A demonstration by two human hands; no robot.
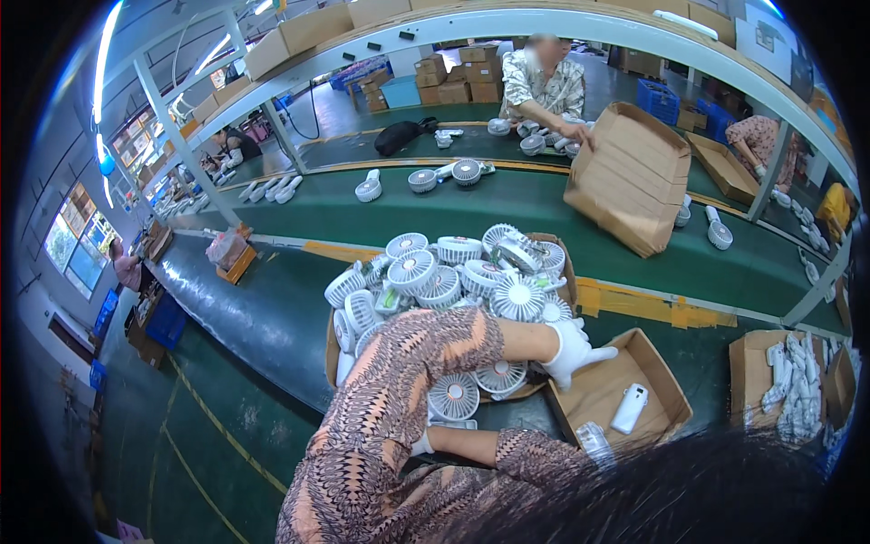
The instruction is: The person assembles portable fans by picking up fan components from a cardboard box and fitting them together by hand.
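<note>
My left hand [573,354], in a white glove, is above the near-left rim of a shallow cardboard box [580,399]. Its fingers are apart and I see nothing in them. A white rounded device [629,408] lies in this box, with a clear-wrapped piece [594,442] at its near corner. To the left, a heap of white handheld fans [435,281] fills a larger carton [569,276], and my left forearm crosses over it. My right hand [421,444], also gloved, reaches left beside the nearest fans [453,396]; my left sleeve hides most of it, fingers included.
A carton of wrapped white parts [793,385] stands at the right. Across the green belt [507,204], a person holds up a tilted cardboard tray [630,177]. Loose fans [422,180] lie on the belt. A white frame beam [435,32] spans overhead.
</note>
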